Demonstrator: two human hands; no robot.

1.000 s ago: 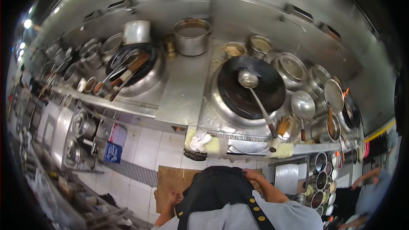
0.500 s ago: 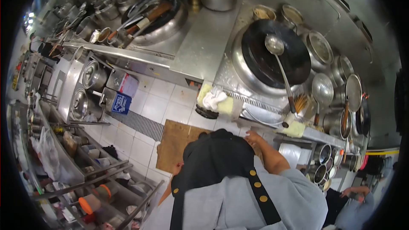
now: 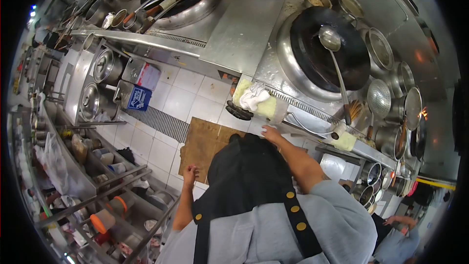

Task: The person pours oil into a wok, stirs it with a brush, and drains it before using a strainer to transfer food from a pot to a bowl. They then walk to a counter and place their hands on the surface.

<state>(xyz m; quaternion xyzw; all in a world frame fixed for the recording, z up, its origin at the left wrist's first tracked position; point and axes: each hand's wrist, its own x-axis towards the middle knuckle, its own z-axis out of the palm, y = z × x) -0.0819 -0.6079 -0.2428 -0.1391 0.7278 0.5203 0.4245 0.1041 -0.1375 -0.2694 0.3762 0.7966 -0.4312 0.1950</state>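
Note:
My left hand hangs over the floor to the left of my black apron, fingers loosely bent and apart, with nothing visible in it. On the other side, my right hand reaches forward below the stove's front edge, fingers stretched out and holding nothing I can see. Nearest to it is a crumpled white cloth lying on a yellowish cloth at the stove front. Farther up, a black wok sits on the burner, and a ladle rests in it with its handle toward me.
Brown cardboard covers floor tiles ahead of me. A perforated skimmer and several pots line the stove's right side. Shelving with a metal rail runs along my left. Flames show at far right, and another person stands at lower right.
My view has shifted slightly, so the stove sits higher and further right. Both hands have moved out from the body, the left one outward and the right one forward toward the stove front.

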